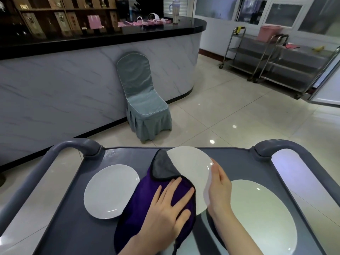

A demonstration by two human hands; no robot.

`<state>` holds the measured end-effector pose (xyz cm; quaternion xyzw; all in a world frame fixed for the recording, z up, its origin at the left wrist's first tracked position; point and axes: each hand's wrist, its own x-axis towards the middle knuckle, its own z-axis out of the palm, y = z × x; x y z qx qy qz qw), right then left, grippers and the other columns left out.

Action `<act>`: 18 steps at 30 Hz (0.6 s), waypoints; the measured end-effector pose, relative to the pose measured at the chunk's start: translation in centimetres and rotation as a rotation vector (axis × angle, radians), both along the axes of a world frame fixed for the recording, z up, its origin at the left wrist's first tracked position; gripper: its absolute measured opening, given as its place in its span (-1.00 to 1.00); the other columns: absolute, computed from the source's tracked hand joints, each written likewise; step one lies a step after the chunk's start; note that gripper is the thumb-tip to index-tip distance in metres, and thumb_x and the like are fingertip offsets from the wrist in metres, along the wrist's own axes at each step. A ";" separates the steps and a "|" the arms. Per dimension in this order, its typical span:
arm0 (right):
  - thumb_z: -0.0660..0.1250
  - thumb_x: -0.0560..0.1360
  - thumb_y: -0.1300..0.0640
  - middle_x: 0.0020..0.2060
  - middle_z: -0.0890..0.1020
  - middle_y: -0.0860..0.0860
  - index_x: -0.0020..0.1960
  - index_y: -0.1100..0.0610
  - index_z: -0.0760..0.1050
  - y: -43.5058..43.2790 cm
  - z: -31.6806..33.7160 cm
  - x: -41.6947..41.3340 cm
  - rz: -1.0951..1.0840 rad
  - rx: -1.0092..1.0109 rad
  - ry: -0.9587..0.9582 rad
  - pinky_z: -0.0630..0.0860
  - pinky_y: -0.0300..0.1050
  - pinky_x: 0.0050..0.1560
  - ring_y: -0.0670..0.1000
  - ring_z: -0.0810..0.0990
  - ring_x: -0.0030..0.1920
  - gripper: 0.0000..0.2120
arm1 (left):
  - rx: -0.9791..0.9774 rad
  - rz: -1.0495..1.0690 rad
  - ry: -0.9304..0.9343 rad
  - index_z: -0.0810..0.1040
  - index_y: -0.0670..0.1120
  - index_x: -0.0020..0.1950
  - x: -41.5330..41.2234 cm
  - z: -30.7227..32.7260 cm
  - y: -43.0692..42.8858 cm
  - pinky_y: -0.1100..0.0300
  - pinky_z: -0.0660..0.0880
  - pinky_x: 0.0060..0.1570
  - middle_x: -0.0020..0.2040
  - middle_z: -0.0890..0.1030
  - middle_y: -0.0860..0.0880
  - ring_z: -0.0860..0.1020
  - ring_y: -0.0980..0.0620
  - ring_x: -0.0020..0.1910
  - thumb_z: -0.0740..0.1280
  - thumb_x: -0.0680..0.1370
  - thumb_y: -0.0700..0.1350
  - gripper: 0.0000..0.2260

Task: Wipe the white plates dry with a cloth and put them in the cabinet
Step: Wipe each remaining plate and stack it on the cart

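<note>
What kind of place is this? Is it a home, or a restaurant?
Most likely the service area of a restaurant or banquet hall. A long bar counter with display shelves behind it, a fabric-covered banquet chair and stainless steel trolleys at the far right all suggest it.

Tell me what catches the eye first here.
A purple cloth lies over the middle white plate on the gray cart, with the left hand pressed flat on it and the right hand touching the plate's rim. A left plate and a right plate flank it.
</note>
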<state>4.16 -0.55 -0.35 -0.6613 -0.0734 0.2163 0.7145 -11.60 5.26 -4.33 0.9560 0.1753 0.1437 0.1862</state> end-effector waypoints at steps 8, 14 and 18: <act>0.20 0.67 0.09 0.17 0.65 -0.12 0.23 -0.06 0.58 0.1 -1.6 -3.1 0.094 -0.039 0.041 0.47 -0.13 0.27 -0.15 0.59 0.19 -0.77 | 0.047 0.035 0.106 -0.32 0.21 0.56 5.0 1.4 3.7 0.03 -0.34 0.50 0.55 -0.37 0.25 -0.39 0.16 0.53 -0.16 0.62 0.20 -0.44; 0.20 0.67 0.09 0.10 0.69 -0.14 0.19 -0.04 0.64 -0.3 0.4 -0.4 -0.020 -0.026 -0.032 0.53 -0.02 0.25 -0.06 0.62 0.17 -0.75 | 0.016 0.214 0.244 -0.43 0.20 0.49 2.9 -0.4 6.3 0.03 -0.43 0.46 0.49 -0.49 0.21 -0.45 0.08 0.51 -0.23 0.60 0.24 -0.46; 0.17 0.68 0.08 0.13 0.68 -0.13 0.23 -0.03 0.62 0.1 0.6 0.1 -0.049 -0.033 -0.079 0.51 -0.01 0.29 -0.04 0.61 0.20 -0.73 | -0.011 0.104 0.231 -0.40 0.19 0.52 1.4 -2.0 2.4 -0.09 -0.35 0.50 0.54 -0.42 0.20 -0.40 0.08 0.54 -0.22 0.60 0.18 -0.45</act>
